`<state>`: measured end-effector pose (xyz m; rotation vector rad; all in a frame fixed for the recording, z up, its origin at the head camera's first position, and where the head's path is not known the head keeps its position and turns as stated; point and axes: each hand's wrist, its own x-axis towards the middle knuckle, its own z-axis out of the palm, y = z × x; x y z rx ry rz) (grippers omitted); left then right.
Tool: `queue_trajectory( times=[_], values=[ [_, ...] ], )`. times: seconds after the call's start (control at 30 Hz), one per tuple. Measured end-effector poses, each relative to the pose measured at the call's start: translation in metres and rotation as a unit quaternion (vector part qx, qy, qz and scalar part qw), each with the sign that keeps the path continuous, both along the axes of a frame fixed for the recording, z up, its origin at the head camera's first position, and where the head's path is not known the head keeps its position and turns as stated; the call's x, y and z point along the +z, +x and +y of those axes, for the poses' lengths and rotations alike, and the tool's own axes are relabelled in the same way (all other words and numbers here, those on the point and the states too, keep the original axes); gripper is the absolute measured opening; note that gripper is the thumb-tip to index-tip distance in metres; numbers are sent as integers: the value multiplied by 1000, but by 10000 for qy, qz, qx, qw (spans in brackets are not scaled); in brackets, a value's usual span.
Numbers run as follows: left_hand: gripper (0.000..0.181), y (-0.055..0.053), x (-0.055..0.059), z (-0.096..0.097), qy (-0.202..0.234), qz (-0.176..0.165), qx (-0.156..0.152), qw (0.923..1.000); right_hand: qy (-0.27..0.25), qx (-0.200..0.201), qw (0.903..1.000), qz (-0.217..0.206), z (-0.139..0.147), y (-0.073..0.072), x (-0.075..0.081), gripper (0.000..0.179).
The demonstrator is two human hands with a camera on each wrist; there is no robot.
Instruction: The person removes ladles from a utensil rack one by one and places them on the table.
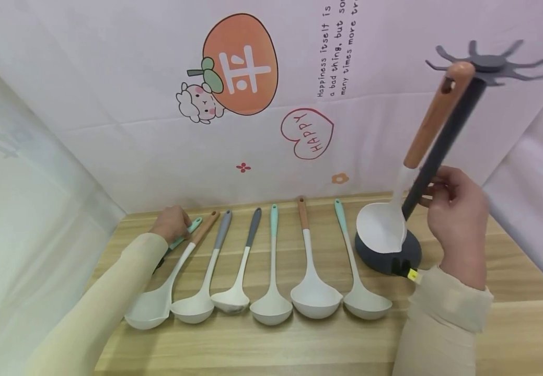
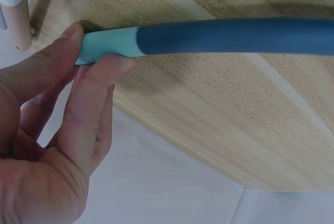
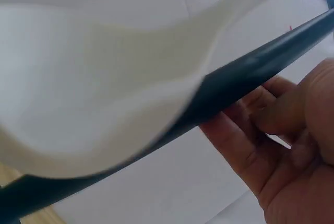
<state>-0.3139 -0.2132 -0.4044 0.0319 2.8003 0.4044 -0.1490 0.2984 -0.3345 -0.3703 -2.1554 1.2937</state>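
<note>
At the left end of the row, my left hand (image 1: 171, 224) pinches the mint handle end of a utensil (image 2: 209, 37). Its dark blue shaft runs off the left wrist view, where its head does not show. My right hand (image 1: 457, 214) is at the dark post of a utensil stand (image 1: 445, 138), its loosely bent fingers (image 3: 229, 143) against the post and partly hidden behind it. A white ladle (image 1: 380, 228) with a brown handle hangs from the stand's hooked top, its bowl in front of the post.
Several white ladles lie side by side on the wooden table (image 1: 252, 350), handles toward the back. Among them are a brown-handled ladle (image 1: 315, 297) and a mint-handled ladle (image 1: 367, 303). The stand's round base (image 1: 414, 248) is at the right. A printed white cloth (image 1: 135, 156) hangs behind.
</note>
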Motion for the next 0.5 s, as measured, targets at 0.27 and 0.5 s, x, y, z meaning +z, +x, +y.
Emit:
queue_trajectory(
  times=[0.27, 0.5],
  values=[
    [37, 1, -1, -2, -1, 74, -73, 9999, 175, 366, 9991, 91, -1, 0, 3, 42],
    [37, 2, -2, -2, -16, 119, -117, 9999, 86, 448, 9989, 141, 3, 2, 0, 40]
  ],
)
